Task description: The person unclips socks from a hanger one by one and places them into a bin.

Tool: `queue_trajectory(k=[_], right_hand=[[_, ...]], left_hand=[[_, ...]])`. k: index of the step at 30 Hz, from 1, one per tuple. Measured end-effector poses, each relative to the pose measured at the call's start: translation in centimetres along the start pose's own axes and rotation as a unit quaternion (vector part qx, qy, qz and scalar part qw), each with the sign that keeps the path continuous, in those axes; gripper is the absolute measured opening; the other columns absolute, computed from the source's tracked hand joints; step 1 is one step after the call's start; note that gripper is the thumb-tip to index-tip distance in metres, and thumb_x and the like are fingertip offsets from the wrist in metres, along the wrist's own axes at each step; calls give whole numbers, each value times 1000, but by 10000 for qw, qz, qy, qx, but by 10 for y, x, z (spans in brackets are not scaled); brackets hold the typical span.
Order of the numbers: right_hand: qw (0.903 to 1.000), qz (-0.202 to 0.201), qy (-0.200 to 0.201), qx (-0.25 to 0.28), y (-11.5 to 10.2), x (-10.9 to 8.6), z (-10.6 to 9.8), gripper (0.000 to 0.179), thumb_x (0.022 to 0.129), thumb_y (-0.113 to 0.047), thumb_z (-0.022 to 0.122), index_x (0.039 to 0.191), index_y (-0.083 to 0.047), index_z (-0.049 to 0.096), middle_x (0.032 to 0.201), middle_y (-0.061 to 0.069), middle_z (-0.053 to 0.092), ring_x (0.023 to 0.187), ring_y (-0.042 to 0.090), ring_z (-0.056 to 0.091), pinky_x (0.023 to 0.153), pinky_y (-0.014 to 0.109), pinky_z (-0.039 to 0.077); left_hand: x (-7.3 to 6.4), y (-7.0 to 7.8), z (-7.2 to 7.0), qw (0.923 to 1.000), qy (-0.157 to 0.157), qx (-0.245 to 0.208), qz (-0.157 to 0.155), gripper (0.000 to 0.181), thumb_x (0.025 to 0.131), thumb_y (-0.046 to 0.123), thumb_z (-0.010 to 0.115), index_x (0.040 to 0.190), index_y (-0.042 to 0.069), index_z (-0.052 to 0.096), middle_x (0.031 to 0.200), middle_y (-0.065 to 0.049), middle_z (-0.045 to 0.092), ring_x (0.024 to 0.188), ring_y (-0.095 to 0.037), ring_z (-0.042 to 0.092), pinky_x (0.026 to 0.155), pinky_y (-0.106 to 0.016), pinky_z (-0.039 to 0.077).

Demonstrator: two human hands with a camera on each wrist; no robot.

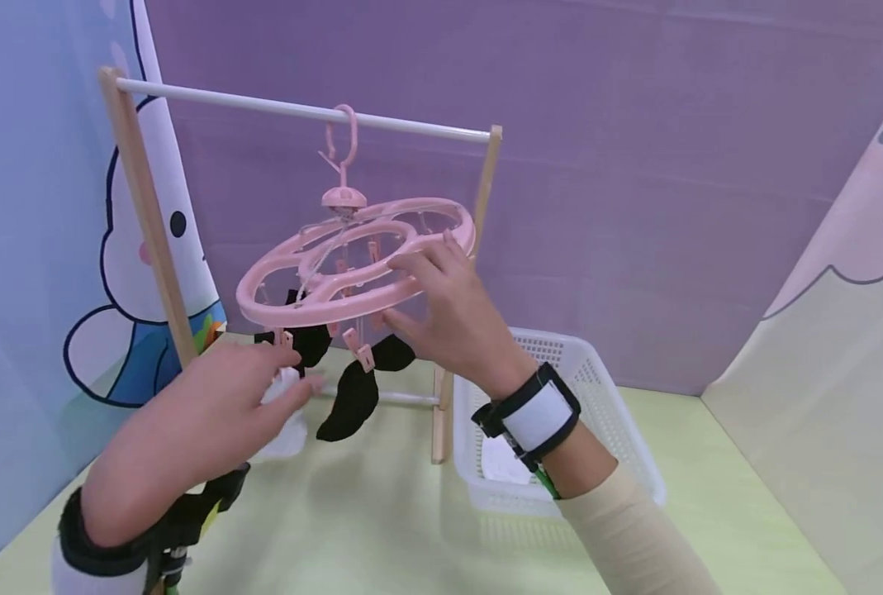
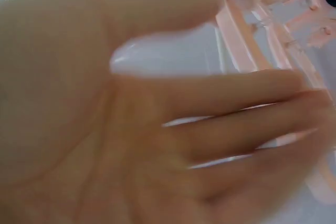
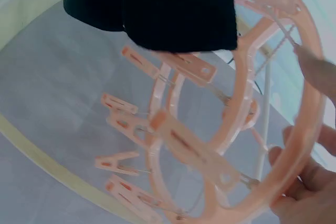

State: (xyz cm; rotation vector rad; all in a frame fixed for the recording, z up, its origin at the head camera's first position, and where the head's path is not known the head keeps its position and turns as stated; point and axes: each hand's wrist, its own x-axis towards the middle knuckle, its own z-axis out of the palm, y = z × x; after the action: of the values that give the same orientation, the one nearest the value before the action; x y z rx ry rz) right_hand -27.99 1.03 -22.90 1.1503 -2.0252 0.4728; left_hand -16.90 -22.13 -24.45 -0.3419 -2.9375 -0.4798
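Note:
A pink round clip hanger [image 1: 285,314] hangs tilted by its hook from a white bar. My right hand [image 1: 456,314] grips its rim on the right, fingers over the top and thumb below; the right wrist view shows the fingers round the pink ring [image 3: 310,114]. Black socks [image 1: 352,401] dangle under the hanger, and a black sock [image 3: 178,14] looms large in the right wrist view beside the pink clips [image 3: 191,150]. My left hand [image 1: 225,405] is by the hanger's lower left side, its fingers [image 2: 236,129] extended; whether they touch a clip is unclear.
The white bar [image 1: 263,104] spans a rack with wooden posts [image 1: 147,215]. Behind my right wrist stands a white perforated basket [image 1: 597,413] with a white item [image 1: 502,461] inside. Something white [image 1: 288,434] shows partly behind my left hand. A purple curtain [image 1: 634,207] hangs at the back.

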Motion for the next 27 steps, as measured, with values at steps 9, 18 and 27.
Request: queue_trajectory(k=[9,18,27], right_hand=[[9965,90,814,169,4,-6,2,39,88,-18,86,119,-1,69,118,14,72,109,27,67,93,38,59],[9934,615,874,416,11,-14,2,45,96,-19,78,133,3,65,136,21,71,146,37,54,115,44,50],[9927,888,703,423,27,-27,5,54,104,-20,66,151,3,51,159,24,50,153,36,45,120,48,43]], left_hand=[[34,25,29,9893,566,-1146,702,74,102,42,69,156,2,38,85,-9,64,70,-16,63,61,-30,51],[52,22,45,9179,1311,-3635,902,36,103,27,69,133,7,66,104,-13,77,92,-21,72,89,-35,60],[52,17,42,8804,1249,-4518,723,50,105,33,66,149,13,55,138,-12,71,130,-26,69,114,-48,49]])
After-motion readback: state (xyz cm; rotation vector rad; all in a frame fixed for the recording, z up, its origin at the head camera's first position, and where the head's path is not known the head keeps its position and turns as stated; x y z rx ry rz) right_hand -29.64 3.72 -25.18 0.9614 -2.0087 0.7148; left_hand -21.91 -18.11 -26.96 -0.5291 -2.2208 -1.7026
